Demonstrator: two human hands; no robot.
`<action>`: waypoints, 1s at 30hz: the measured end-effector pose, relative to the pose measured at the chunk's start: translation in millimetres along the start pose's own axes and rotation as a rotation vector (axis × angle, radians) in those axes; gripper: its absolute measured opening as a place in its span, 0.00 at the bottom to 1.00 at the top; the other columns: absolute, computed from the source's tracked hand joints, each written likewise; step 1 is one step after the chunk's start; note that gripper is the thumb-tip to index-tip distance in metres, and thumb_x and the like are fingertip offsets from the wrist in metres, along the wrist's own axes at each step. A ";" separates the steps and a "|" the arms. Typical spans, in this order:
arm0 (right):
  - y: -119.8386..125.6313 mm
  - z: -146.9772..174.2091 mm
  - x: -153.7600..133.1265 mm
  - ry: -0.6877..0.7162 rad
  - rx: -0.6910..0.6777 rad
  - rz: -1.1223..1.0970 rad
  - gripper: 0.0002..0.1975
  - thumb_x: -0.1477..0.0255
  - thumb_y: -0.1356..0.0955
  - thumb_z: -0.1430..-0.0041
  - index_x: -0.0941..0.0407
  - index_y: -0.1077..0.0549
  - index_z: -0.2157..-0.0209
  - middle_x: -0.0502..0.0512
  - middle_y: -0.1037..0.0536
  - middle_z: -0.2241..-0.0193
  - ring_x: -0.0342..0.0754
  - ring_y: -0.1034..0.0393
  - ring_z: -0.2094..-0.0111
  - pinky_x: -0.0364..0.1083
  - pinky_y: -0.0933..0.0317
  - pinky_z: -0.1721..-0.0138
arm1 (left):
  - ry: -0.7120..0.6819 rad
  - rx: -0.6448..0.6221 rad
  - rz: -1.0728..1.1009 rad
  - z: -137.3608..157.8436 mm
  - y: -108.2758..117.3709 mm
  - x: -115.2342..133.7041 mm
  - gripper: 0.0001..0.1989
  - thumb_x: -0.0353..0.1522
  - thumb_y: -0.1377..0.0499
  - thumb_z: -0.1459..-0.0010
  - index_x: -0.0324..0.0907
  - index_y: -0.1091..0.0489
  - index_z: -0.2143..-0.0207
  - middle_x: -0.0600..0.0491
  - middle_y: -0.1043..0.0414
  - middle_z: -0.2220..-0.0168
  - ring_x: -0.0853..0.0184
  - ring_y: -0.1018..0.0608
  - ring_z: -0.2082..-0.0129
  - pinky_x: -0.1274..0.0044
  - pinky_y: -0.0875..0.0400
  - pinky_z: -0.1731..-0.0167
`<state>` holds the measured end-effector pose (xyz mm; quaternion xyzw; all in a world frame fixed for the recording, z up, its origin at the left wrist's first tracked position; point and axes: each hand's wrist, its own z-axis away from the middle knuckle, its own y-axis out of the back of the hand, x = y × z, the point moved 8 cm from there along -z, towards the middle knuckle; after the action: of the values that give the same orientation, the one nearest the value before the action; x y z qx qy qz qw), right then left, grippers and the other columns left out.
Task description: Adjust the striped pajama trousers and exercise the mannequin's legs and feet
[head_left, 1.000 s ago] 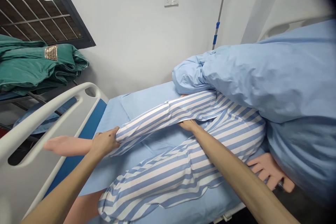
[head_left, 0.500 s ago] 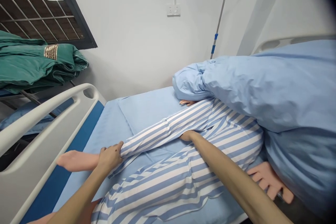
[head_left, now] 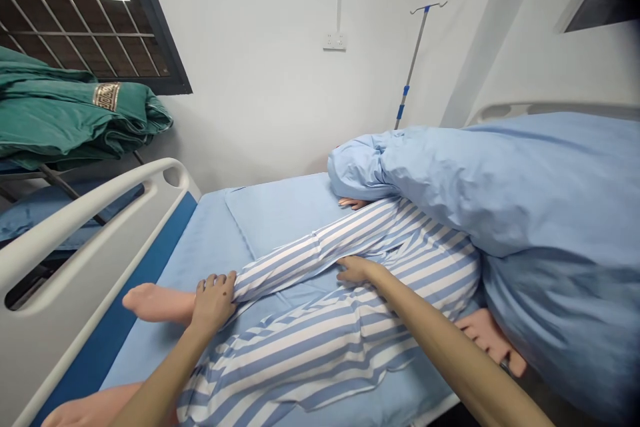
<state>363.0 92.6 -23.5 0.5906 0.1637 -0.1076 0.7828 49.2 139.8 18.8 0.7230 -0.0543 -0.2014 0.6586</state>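
A manikin in blue-and-white striped trousers (head_left: 300, 347) lies on the bed, legs apart. My left hand (head_left: 214, 300) lies across the far leg's ankle, at the trouser cuff, its fingers curved over the top; the bare far foot (head_left: 150, 302) points left. My right hand (head_left: 356, 269) is between the legs, near the far knee. Its fingertips touch the inner side of the far trouser leg (head_left: 305, 250), partly hidden by the cloth, and the thumb stands apart. The near foot (head_left: 75, 410) is cut off by the lower edge.
A blue quilt (head_left: 525, 200) is bunched over the manikin's upper body, and a manikin hand (head_left: 493, 340) sticks out at the near edge. The bed's footboard (head_left: 100, 213) stands at left, with green folded cloth (head_left: 65, 113) beyond. An IV pole (head_left: 413, 67) stands by the wall.
My right hand has drawn back from under the far leg, so more of its fingers show. My left hand stays at the ankle, its fingers more spread. The view has tilted slightly.
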 end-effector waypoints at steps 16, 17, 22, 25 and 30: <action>8.6 108.1 -47.0 -0.012 0.348 0.206 0.21 0.61 0.45 0.43 0.55 0.33 0.54 0.59 0.25 0.65 0.54 0.33 0.60 0.47 0.46 0.61 | -0.237 -0.091 0.294 134.3 -5.4 28.8 0.28 0.40 0.46 0.53 0.42 0.41 0.48 0.46 0.34 0.52 0.57 0.33 0.54 0.68 0.43 0.54; 9.1 108.6 -47.7 -0.026 0.346 0.208 0.21 0.61 0.45 0.43 0.55 0.32 0.55 0.59 0.24 0.66 0.53 0.33 0.61 0.47 0.46 0.61 | -0.236 -0.112 0.269 134.5 -7.4 27.1 0.28 0.38 0.46 0.55 0.43 0.42 0.48 0.46 0.34 0.52 0.57 0.33 0.54 0.69 0.43 0.55; 10.2 109.4 -49.9 -0.042 0.314 0.219 0.19 0.61 0.44 0.44 0.54 0.28 0.60 0.58 0.24 0.66 0.52 0.33 0.60 0.46 0.47 0.61 | -0.266 -0.185 0.214 128.6 0.1 23.6 0.26 0.33 0.46 0.58 0.45 0.40 0.53 0.48 0.32 0.55 0.58 0.31 0.55 0.70 0.41 0.57; 11.0 110.6 -49.7 -0.051 0.340 0.224 0.21 0.60 0.43 0.45 0.55 0.31 0.56 0.58 0.24 0.65 0.53 0.33 0.60 0.46 0.47 0.59 | -0.204 -0.287 0.151 122.6 -2.2 19.8 0.23 0.34 0.46 0.62 0.43 0.37 0.58 0.47 0.28 0.62 0.56 0.28 0.62 0.70 0.38 0.64; 10.6 111.7 -49.1 -0.075 0.346 0.187 0.23 0.59 0.41 0.47 0.55 0.35 0.51 0.57 0.24 0.65 0.53 0.34 0.58 0.47 0.46 0.58 | -0.149 -0.322 0.147 119.1 -7.6 18.9 0.27 0.33 0.45 0.65 0.43 0.37 0.57 0.46 0.28 0.62 0.55 0.27 0.63 0.70 0.36 0.67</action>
<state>335.9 -12.9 32.5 0.7244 0.0580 -0.0827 0.6819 21.8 23.5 1.1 0.5853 -0.1227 -0.2120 0.7729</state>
